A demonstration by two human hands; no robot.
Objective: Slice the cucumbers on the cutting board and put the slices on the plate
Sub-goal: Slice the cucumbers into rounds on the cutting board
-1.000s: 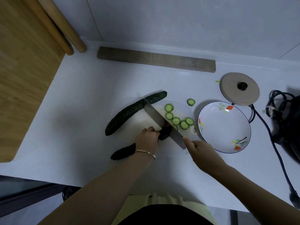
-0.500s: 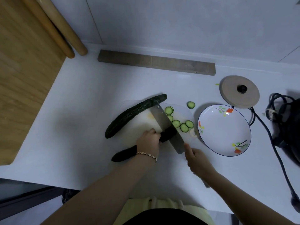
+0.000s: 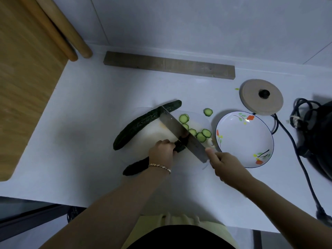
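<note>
So the knife (image 3: 179, 131) is back down across the cut end of the cucumber (image 3: 136, 167). Half a second ago the blade sat further right and looked lifted, and a second ago it lay about where it is now, so we read this as one more chop landing. Our right hand (image 3: 227, 167) is wrapped tight round the handle, which is buried in the fist, with one finger poking forward toward the heel of the blade. Our left hand (image 3: 161, 152) curls over the cucumber just behind the blade and pins it to the cutting board (image 3: 152, 135), same spot as before, fingertips pretty close to the steel. The slices (image 3: 201, 137) sit in a little row on the board right of the blade. We count five, same as a second ago, so if a new one has come off, the blade hides it. One stray slice (image 3: 208, 112) lies off the board on the counter (image 3: 89, 123) and hasn't budged. The second cucumber (image 3: 143, 123) lies whole along the far edge of the board, under the knife tip. The plate (image 3: 248, 141) just right of the board has nothing on it, so we reckon the job is early: lots of cutting left and no moving done yet.
</note>
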